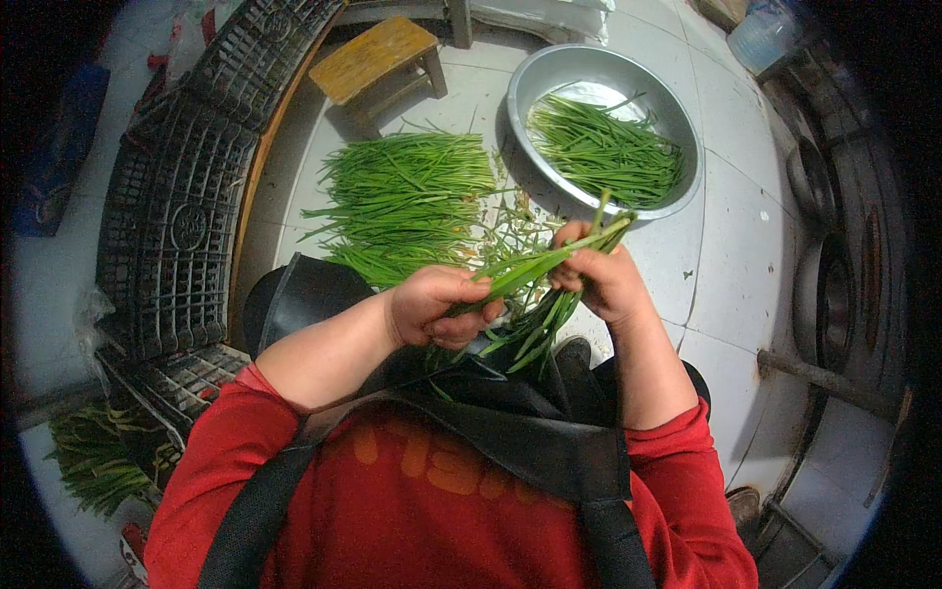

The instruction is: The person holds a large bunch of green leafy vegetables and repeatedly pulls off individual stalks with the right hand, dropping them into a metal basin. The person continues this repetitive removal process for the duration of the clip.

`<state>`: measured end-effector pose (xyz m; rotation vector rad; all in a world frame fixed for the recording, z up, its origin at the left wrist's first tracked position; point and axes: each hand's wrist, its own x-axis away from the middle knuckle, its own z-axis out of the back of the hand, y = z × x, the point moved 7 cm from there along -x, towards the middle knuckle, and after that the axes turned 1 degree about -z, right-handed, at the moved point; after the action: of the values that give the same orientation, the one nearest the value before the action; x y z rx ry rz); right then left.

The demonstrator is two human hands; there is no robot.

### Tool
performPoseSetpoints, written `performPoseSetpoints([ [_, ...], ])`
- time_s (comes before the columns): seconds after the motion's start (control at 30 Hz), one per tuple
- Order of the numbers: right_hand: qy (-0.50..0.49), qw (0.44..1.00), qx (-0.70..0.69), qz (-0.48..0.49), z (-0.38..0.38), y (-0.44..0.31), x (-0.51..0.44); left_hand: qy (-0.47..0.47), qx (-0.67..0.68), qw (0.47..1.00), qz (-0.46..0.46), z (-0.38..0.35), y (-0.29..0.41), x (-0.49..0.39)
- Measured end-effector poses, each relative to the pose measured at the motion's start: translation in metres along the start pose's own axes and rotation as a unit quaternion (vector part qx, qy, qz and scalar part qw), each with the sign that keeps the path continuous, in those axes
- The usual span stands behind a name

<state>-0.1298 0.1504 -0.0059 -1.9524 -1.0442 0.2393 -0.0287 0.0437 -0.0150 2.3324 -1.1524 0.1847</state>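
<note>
A small bunch of garlic chives (531,271) is stretched between my hands above my lap. My left hand (447,305) pinches the leaves. My right hand (597,274) grips the stalks near their pale ends, with more leaves hanging below it. On the tiled floor ahead lies a broad pile of chives (412,191), its leaves pointing left. Trimmings (515,228) are scattered along the pile's right side. Beyond my right hand a round metal basin (695,180) holds more chives (603,147), resting towards its near side.
A wooden stool (375,59) stands behind the pile. Black plastic crates (184,213) line the left, with another bundle of greens (103,460) on the floor at lower left. Dark round pans (824,302) and a metal bar (824,383) are at the right. A black apron (515,434) covers my lap.
</note>
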Motion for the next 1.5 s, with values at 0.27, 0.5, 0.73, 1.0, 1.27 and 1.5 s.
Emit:
performPoseSetpoints([
  [0.27, 0.011, 0.989, -0.136, 0.053, 0.021, -0.013, 0.0, 0.044, -0.041, 0.998, -0.026, 0.003, 0.008, 0.001],
  [0.5, 0.044, 0.971, -0.2, 0.123, 0.044, -0.03, 0.002, 0.098, -0.087, 0.991, -0.04, 0.009, 0.014, 0.003],
  [0.73, 0.154, 0.937, -0.256, 0.182, 0.078, -0.047, 0.011, 0.121, -0.094, 0.986, -0.06, 0.014, 0.02, 0.006],
  [1.0, 0.313, 0.885, 0.344, -0.005, 0.06, -0.026, 0.006, 0.189, -0.197, 0.953, -0.135, 0.016, 0.03, 0.002],
  [1.27, 0.157, 0.981, 0.113, -0.014, 0.011, 0.015, -0.003, 0.19, -0.291, 0.928, -0.135, 0.016, 0.027, -0.005],
  [1.5, 0.189, 0.981, 0.021, 0.031, 0.011, 0.012, -0.003, 0.18, -0.296, 0.931, -0.112, 0.019, 0.017, -0.01],
])
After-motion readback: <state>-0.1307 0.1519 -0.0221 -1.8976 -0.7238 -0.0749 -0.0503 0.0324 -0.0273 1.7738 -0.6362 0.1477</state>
